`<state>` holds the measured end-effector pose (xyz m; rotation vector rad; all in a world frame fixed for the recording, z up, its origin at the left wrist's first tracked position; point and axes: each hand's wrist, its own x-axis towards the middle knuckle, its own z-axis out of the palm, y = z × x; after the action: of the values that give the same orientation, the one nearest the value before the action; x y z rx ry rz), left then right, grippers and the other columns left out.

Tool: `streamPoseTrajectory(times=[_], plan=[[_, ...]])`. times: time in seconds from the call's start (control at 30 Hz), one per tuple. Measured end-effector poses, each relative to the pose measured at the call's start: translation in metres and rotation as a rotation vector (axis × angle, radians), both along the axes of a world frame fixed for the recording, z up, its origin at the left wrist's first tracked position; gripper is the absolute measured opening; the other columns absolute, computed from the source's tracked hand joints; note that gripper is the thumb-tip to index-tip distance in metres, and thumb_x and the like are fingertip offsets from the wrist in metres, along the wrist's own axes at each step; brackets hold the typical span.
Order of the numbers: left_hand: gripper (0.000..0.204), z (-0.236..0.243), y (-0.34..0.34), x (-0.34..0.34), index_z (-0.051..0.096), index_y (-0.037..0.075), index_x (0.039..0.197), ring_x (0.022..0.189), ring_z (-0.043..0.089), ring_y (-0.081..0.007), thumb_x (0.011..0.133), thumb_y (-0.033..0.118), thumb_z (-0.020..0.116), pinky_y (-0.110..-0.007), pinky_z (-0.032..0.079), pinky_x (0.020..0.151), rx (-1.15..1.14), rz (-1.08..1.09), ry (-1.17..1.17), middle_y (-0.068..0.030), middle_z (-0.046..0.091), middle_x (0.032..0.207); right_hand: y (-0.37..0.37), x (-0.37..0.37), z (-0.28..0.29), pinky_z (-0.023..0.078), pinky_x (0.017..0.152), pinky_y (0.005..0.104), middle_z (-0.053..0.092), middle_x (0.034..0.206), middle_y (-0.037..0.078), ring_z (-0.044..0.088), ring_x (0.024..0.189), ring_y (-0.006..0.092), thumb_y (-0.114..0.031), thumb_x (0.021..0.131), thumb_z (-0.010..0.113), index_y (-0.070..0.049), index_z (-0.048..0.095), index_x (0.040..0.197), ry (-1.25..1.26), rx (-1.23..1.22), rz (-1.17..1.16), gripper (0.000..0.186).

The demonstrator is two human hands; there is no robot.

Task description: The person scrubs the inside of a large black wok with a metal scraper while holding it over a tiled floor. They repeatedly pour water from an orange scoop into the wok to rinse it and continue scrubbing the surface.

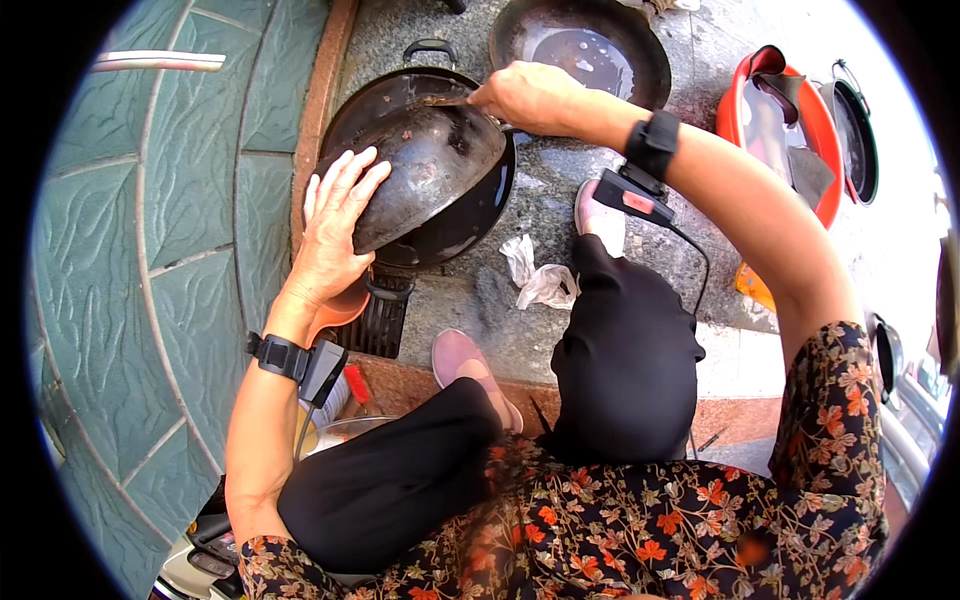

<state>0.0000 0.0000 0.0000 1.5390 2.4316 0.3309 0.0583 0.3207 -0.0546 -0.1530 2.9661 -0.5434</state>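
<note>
Blackened wok (pixel 430 165) lies under left fingers (pixel 345 185).

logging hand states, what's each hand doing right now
Left hand: open, flat on the upturned wok.
Right hand: closed on a small scraper at the wok.

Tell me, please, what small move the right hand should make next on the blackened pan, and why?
Probably a short scraping stroke toward the middle of the pan. The right hand presses a small tool, too small to identify, at the far rim of the blackened pan, the left hand lies flat on its near edge to steady it, and dark crust covers the surface in between.
</note>
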Motion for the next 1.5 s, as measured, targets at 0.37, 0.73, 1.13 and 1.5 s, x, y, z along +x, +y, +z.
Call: streamPoseTrajectory(times=[0.37, 0.73, 1.13, 1.5], plan=[[0.109, -0.023, 0.006, 0.019, 0.042, 0.023, 0.152, 0.152, 0.028, -0.0303, 0.056, -0.006, 0.084, -0.055, 0.016, 0.124, 0.083, 0.031, -0.075, -0.003, 0.036, 0.161, 0.022, -0.029, -0.073, 0.058, 0.082, 0.0422, 0.076, 0.086, 0.016, 0.076, 0.086, 0.0299, -0.016, 0.094, 0.056, 0.002, 0.072, 0.106, -0.402, 0.015, -0.199, 0.027], [0.105, -0.02, 0.003, 0.017, 0.043, 0.023, 0.153, 0.152, 0.028, -0.0298, 0.059, -0.006, 0.08, -0.055, 0.015, 0.125, 0.073, 0.037, -0.084, -0.0034, 0.035, 0.162, 0.027, 0.017, -0.053, 0.05, 0.047, 0.0325, 0.068, 0.079, 0.008, 0.063, 0.056, 0.0175, -0.017, 0.1, 0.047, -0.001, 0.059, 0.113, -0.326, -0.883, -0.453, 0.024], [0.112, -0.029, 0.003, 0.011, 0.03, 0.02, 0.16, 0.153, 0.026, -0.0288, 0.06, -0.005, 0.076, -0.055, 0.015, 0.125, 0.127, 0.047, -0.107, -0.0037, 0.031, 0.165, -0.018, 0.078, -0.045, 0.051, 0.07, 0.053, 0.062, 0.077, 0.024, 0.065, 0.081, 0.0444, -0.03, 0.105, 0.049, -0.002, 0.049, 0.103, 0.059, -0.431, -0.095, 0.027], [0.109, -0.026, 0.011, 0.011, 0.032, 0.019, 0.158, 0.153, 0.026, -0.0284, 0.06, -0.005, 0.074, -0.055, 0.015, 0.125, 0.117, 0.073, -0.102, -0.0037, 0.032, 0.164, -0.008, 0.099, -0.056, 0.05, 0.061, 0.0522, 0.061, 0.071, 0.023, 0.064, 0.073, 0.0455, -0.027, 0.105, 0.05, -0.004, 0.049, 0.101, 0.133, -0.417, -0.062, 0.023]])
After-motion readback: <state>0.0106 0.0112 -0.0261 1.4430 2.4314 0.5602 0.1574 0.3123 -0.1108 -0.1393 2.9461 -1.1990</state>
